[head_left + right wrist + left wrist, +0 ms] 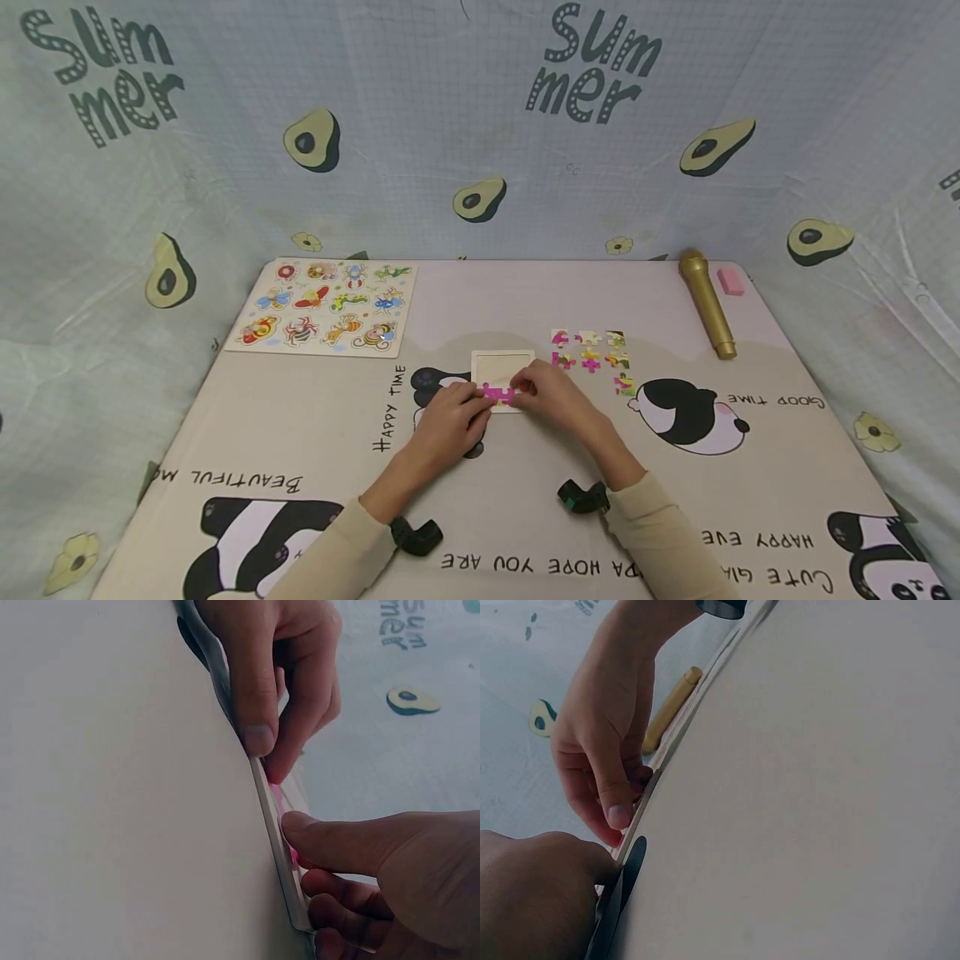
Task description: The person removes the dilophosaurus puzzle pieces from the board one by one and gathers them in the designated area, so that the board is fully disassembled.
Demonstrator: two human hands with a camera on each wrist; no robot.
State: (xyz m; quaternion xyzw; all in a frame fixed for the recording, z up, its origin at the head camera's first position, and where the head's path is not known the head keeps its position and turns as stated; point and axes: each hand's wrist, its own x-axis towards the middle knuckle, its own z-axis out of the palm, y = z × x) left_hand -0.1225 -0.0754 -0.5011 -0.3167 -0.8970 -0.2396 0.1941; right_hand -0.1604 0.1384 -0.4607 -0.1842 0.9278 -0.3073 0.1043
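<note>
A small wooden puzzle tray (504, 353) lies on the table, with joined pink puzzle pieces (498, 393) along its near side. My left hand (452, 421) holds the tray's near left corner; in the right wrist view, its thumb lies against the tray edge and its index fingertip touches the pink. From the right, my right hand (553, 396) reaches over the tray and pinches a pink piece at the row's right end, mostly hidden by the fingers. Loose puzzle pieces (590, 365) lie in rows just right of the tray.
An insect picture board (322, 307) lies at the back left. At the back right are a gold microphone-shaped tube (707, 305) and a pink block (731, 282). A printed cloth covers the table, and an avocado-patterned curtain (480, 125) hangs behind and beside it.
</note>
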